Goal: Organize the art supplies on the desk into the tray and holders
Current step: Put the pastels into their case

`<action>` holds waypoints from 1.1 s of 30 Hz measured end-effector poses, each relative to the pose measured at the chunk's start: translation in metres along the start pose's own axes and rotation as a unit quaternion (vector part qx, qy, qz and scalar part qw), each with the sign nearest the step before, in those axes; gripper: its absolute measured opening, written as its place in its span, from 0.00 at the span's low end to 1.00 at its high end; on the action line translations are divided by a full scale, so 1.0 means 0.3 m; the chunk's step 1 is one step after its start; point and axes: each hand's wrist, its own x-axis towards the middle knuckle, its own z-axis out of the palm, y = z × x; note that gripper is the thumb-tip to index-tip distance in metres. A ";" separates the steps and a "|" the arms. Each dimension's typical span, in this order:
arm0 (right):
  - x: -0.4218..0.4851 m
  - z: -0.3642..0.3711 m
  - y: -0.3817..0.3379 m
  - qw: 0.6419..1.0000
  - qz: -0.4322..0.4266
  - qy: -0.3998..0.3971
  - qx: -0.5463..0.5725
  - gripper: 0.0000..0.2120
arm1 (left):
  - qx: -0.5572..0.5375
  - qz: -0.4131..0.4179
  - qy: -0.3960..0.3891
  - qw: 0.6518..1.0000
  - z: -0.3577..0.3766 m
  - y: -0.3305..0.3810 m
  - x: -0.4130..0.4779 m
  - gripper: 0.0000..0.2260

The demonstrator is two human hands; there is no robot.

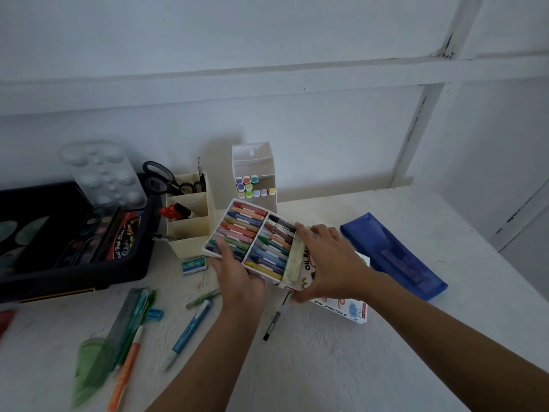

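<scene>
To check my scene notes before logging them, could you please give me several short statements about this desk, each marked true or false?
1. Both the left hand and the right hand hold the oil pastel set. True.
2. A blue pencil case lies on the desk, right of the hands. True.
3. The scissors lie flat on the desk. False: they stand in the cream holder's rear compartment.
4. The black tray sits at the desk's right end. False: it is at the left.
</scene>
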 end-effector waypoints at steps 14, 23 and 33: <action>0.002 -0.001 0.023 0.998 -0.015 0.024 0.049 0.60 | 0.022 0.024 0.015 0.999 -0.005 0.001 -0.008 0.14; 0.013 0.000 0.057 0.998 0.010 0.048 0.049 0.60 | 0.116 0.030 -0.030 0.992 -0.034 0.030 0.026 0.23; 0.010 0.030 0.071 0.997 -0.017 0.035 0.066 0.59 | 0.165 -0.035 -0.161 0.973 -0.110 0.101 0.059 0.29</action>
